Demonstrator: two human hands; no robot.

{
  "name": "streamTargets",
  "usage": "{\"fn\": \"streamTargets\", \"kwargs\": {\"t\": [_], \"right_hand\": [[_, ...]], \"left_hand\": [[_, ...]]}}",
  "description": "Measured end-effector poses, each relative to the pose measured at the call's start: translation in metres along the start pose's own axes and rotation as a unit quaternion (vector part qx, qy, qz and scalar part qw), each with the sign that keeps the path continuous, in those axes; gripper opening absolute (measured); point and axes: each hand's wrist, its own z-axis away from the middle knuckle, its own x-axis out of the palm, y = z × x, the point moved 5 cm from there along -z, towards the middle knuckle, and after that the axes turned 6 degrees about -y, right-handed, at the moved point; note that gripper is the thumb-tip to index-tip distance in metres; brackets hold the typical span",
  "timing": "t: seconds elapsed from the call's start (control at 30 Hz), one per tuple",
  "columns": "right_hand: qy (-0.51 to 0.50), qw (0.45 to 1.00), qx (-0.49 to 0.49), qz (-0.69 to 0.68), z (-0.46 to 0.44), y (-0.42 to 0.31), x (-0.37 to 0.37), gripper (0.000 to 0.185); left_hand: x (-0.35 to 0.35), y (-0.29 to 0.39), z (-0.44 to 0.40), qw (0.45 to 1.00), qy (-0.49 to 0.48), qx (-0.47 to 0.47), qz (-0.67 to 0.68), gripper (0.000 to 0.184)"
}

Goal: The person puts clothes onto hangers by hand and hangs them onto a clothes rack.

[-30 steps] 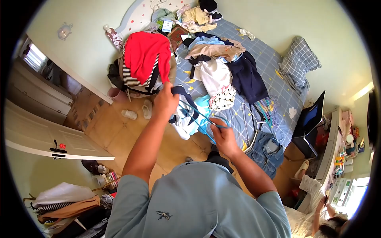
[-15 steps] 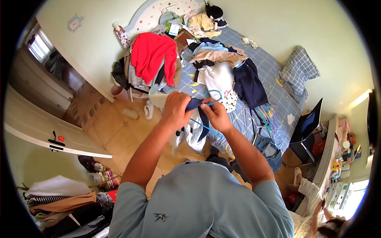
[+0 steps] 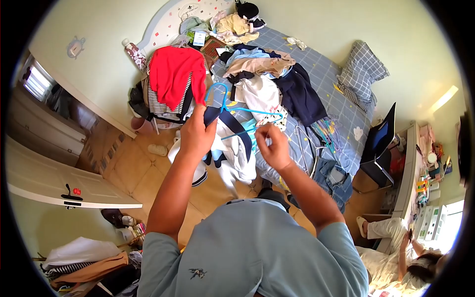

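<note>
My left hand (image 3: 198, 131) is closed on the navy collar area of a white and navy garment (image 3: 240, 161), which hangs down over the floor. A blue clothes hanger (image 3: 252, 111) is partly inside the garment, its hook upward beside my left fingers and its right arm bare. Just below the hanger's right end is my right hand (image 3: 273, 147), fingers curled in; whatever they may hold is hidden. Between the hands, a light-blue patch of cloth (image 3: 250, 132) shows behind the garment.
Clothes lie on the bed (image 3: 324, 67), among them navy trousers (image 3: 303, 94) and several hangers (image 3: 325, 134). A red top (image 3: 177, 74) tops a pile at left. Jeans (image 3: 332, 185) lie at the bed's near edge, by a black case (image 3: 378, 161). Another person (image 3: 396, 247) sits at lower right.
My hands have moved apart, the left going left with the garment. The hanger now stands with its hook up, and my right hand has come off it. The view has shifted slightly.
</note>
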Motion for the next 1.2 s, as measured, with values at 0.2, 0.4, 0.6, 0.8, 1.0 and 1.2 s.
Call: {"fn": "streamTargets", "kwargs": {"t": [0.2,0.4,0.6,0.8,1.0,1.2], "right_hand": [[-0.021,0.952,0.293,-0.086,0.066,0.141,0.1,0.074],[-0.079,0.896,0.36,-0.248,0.026,0.142,0.139,0.021],[-0.051,0.87,0.303,-0.386,-0.009,0.146,0.088,0.023],[-0.119,0.916,0.313,-0.22,-0.064,0.09,0.029,0.018],[-0.172,0.933,0.257,-0.181,-0.072,0.011,0.04,0.018],[-0.189,0.97,-0.078,0.134,-0.058,-0.065,0.034,0.018]], "left_hand": [[-0.024,0.016,-0.005,0.999,0.016,-0.002,0.044,0.031],[-0.052,0.018,0.001,0.993,0.031,0.003,0.118,0.02],[-0.088,-0.038,0.021,0.994,0.063,-0.046,0.082,0.014],[-0.084,-0.074,0.039,0.997,0.033,-0.063,0.039,0.02],[-0.059,-0.081,0.039,0.992,0.107,-0.058,0.02,0.023],[-0.056,-0.087,0.037,0.987,0.11,-0.047,0.109,0.02]]}}
